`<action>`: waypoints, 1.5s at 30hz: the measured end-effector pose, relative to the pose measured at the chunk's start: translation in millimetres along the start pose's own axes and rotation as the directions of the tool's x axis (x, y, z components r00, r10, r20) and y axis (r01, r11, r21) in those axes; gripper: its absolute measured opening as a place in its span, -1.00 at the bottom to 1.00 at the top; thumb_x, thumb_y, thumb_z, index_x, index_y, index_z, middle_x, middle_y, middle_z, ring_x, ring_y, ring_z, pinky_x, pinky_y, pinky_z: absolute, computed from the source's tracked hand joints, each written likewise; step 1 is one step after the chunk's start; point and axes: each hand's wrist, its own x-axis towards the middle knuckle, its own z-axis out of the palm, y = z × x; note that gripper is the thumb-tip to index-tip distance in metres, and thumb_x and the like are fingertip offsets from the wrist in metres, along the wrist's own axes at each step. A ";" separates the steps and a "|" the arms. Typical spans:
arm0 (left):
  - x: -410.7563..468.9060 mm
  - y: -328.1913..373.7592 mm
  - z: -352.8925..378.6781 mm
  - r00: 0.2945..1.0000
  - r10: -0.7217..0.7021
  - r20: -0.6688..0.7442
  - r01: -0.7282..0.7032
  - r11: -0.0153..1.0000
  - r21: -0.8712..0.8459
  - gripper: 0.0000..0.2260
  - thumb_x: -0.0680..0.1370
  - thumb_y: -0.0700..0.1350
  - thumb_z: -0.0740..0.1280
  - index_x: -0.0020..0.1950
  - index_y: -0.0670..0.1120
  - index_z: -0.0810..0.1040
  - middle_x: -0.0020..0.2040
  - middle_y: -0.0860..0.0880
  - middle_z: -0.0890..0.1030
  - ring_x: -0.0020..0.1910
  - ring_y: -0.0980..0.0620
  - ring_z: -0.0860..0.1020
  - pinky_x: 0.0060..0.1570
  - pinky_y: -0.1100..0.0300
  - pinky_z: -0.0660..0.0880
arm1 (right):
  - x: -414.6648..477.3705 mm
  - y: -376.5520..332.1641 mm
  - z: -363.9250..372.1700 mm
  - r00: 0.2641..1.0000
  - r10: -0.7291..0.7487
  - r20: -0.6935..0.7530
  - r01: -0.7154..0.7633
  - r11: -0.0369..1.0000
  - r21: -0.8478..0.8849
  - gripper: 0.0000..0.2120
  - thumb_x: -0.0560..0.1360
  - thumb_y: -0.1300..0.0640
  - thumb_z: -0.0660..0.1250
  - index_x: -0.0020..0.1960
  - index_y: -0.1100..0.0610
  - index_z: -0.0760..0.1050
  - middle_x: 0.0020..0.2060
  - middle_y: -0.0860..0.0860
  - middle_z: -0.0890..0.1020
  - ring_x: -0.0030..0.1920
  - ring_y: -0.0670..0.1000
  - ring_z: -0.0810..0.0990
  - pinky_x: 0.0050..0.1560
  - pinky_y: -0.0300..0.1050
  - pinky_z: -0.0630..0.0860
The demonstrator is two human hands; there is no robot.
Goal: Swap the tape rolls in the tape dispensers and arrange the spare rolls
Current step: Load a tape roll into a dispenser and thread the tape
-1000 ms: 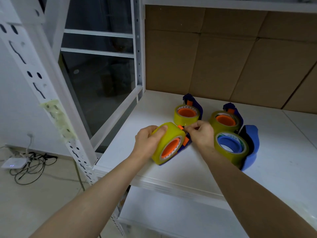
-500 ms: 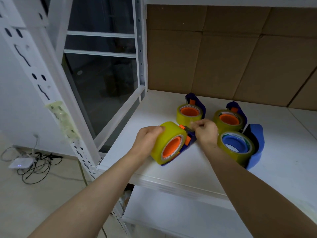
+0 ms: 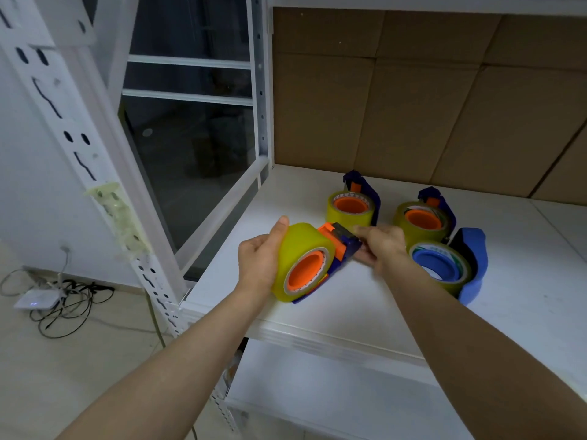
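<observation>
My left hand (image 3: 259, 262) grips a yellow tape roll (image 3: 298, 246) with an orange core, mounted in a dark blue dispenser (image 3: 341, 246) held just above the white shelf (image 3: 365, 306). My right hand (image 3: 379, 247) pinches the dispenser's cutter end beside its orange tab. Behind stand two more blue dispensers with yellow rolls on orange cores, one at the back middle (image 3: 352, 206), one at the back right (image 3: 424, 219). A lighter blue dispenser (image 3: 473, 265) holding a yellow roll with a blue core (image 3: 440, 262) lies at the right.
Brown cardboard panels (image 3: 413, 100) line the back of the shelf. A white perforated rack post (image 3: 104, 185) stands at the left. On the floor lie a white box and black cables (image 3: 47, 300). A lower shelf (image 3: 317, 401) shows underneath.
The held dispenser has tilted, its cutter end now raised and more visible. My right hand slid from the top of the roll to the cutter end.
</observation>
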 end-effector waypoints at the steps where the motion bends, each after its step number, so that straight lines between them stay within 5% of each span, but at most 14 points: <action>1: 0.0 -1.8 -0.7 1.000 -0.009 -0.001 0.009 1.000 -0.023 -0.75 0.49 0.13 0.32 -0.25 -0.02 0.48 -0.24 -0.05 0.58 -0.23 -0.02 0.58 -0.29 0.19 0.53 | -1.5 -0.5 -1.0 0.998 0.055 0.030 -0.057 0.997 0.051 -0.86 0.43 0.29 0.41 -0.22 0.23 0.44 -0.33 0.16 0.54 -0.33 0.04 0.53 -0.33 -0.05 0.61; 3: -0.1 -5.8 -0.8 1.000 0.007 0.018 -0.007 0.999 -0.049 -0.74 0.48 0.12 0.33 -0.26 -0.04 0.53 -0.24 -0.08 0.60 -0.22 -0.04 0.60 -0.29 0.18 0.54 | -3.6 2.0 -4.1 0.979 0.164 0.120 -0.181 0.972 0.152 -0.87 0.43 0.30 0.39 -0.07 0.24 0.47 -0.29 0.16 0.63 -0.32 0.04 0.63 -0.34 -0.08 0.61; 7: 0.3 -9.6 -3.8 1.000 0.009 0.007 -0.008 0.996 -0.091 -0.73 0.49 0.09 0.33 -0.29 -0.07 0.53 -0.30 -0.06 0.59 -0.27 -0.02 0.59 -0.30 0.19 0.54 | -10.3 8.2 -2.4 0.922 0.301 0.243 -0.362 0.892 0.270 -0.91 0.44 0.23 0.37 -0.07 0.22 0.55 -0.42 0.12 0.68 -0.47 0.00 0.66 -0.24 -0.09 0.61; 11: 1.9 -14.1 -8.9 1.000 -0.009 0.012 0.011 0.991 -0.131 -0.74 0.49 0.08 0.34 -0.30 -0.07 0.55 -0.38 0.00 0.60 -0.28 -0.02 0.59 -0.27 0.15 0.57 | -15.7 11.6 4.5 0.883 0.325 0.340 -0.444 0.812 0.379 -0.76 0.46 0.21 0.33 0.11 0.24 0.55 -0.23 0.14 0.69 -0.27 0.03 0.66 -0.01 -0.12 0.59; 15: 1.9 -14.4 -10.8 1.000 0.005 0.023 -0.002 0.989 -0.149 -0.72 0.49 0.07 0.33 -0.32 -0.08 0.55 -0.39 -0.02 0.60 -0.30 -0.02 0.59 -0.27 0.15 0.57 | -17.9 10.4 5.8 0.908 0.291 0.303 -0.388 0.856 0.342 -0.81 0.49 0.33 0.21 0.06 0.24 0.52 -0.38 0.15 0.68 -0.41 0.03 0.66 -0.12 -0.16 0.58; 18: 2.8 -15.8 -12.1 0.999 -0.001 0.039 0.006 0.990 -0.138 -0.73 0.48 0.08 0.33 -0.28 -0.08 0.55 -0.30 -0.08 0.60 -0.24 -0.08 0.60 -0.17 0.06 0.57 | -16.4 4.1 -4.9 0.961 0.185 0.204 -0.220 0.962 0.161 -0.86 0.52 0.35 0.19 0.00 0.25 0.50 -0.47 0.11 0.66 -0.47 0.00 0.65 -0.29 -0.12 0.62; 21: 2.8 -15.1 -11.1 0.999 0.004 0.038 0.001 0.990 -0.141 -0.73 0.48 0.08 0.34 -0.30 -0.08 0.55 -0.30 -0.09 0.60 -0.24 -0.09 0.59 -0.14 0.02 0.56 | -14.3 -9.1 -9.1 0.996 -0.090 0.028 0.091 0.996 -0.019 -0.85 0.53 0.20 0.28 0.02 0.26 0.56 -0.29 0.07 0.63 -0.26 -0.01 0.60 -0.07 -0.11 0.57; 23: 3.3 -15.1 -9.9 0.999 0.008 0.038 -0.003 0.991 -0.133 -0.73 0.49 0.08 0.34 -0.31 -0.08 0.55 -0.30 -0.09 0.59 -0.24 -0.08 0.59 -0.16 0.04 0.56 | -19.0 -13.9 -1.9 0.981 -0.186 0.051 0.190 0.979 -0.075 -0.81 0.51 0.12 0.32 0.00 0.25 0.57 -0.14 0.10 0.63 -0.12 0.02 0.59 0.03 -0.06 0.54; 26: 4.0 -17.6 -8.7 0.999 0.002 0.040 0.003 0.991 -0.133 -0.74 0.48 0.09 0.34 -0.32 -0.04 0.56 -0.30 -0.07 0.61 -0.22 -0.09 0.60 -0.15 0.02 0.58 | -23.6 -8.8 12.3 0.987 -0.074 0.142 0.076 0.997 -0.003 -0.74 0.48 0.15 0.37 0.08 0.30 0.55 -0.06 0.20 0.65 -0.15 0.11 0.62 0.00 0.04 0.59; 31: 3.8 -18.1 -6.4 1.000 0.027 -0.003 -0.027 0.993 -0.113 -0.69 0.48 0.10 0.35 -0.38 -0.05 0.49 -0.36 -0.04 0.57 -0.27 -0.04 0.58 -0.27 0.15 0.54 | -25.4 -7.5 12.0 0.991 0.005 0.133 -0.026 0.988 0.151 -0.75 0.44 0.22 0.41 0.08 0.30 0.53 -0.20 0.16 0.65 -0.33 0.05 0.65 -0.26 -0.05 0.63; 34: 3.8 -18.1 -7.0 0.999 0.042 -0.015 -0.044 0.994 -0.101 -0.70 0.49 0.11 0.33 -0.34 -0.06 0.50 -0.32 -0.05 0.57 -0.25 -0.03 0.58 -0.27 0.16 0.54 | -30.1 1.8 10.3 0.973 0.058 0.223 -0.097 0.981 0.166 -0.76 0.47 0.07 0.38 0.04 0.21 0.52 -0.14 0.16 0.68 -0.20 0.09 0.68 -0.20 0.01 0.65; 45: 1.6 -14.1 -3.5 0.998 0.036 -0.047 -0.040 0.996 -0.082 -0.72 0.50 0.09 0.33 -0.32 -0.05 0.50 -0.31 -0.03 0.57 -0.26 0.00 0.57 -0.25 0.18 0.55 | -30.7 0.7 15.7 0.982 0.014 0.188 -0.015 1.000 0.006 -0.84 0.55 0.09 0.20 0.01 0.17 0.46 -0.05 0.20 0.66 -0.14 0.11 0.65 -0.22 -0.01 0.62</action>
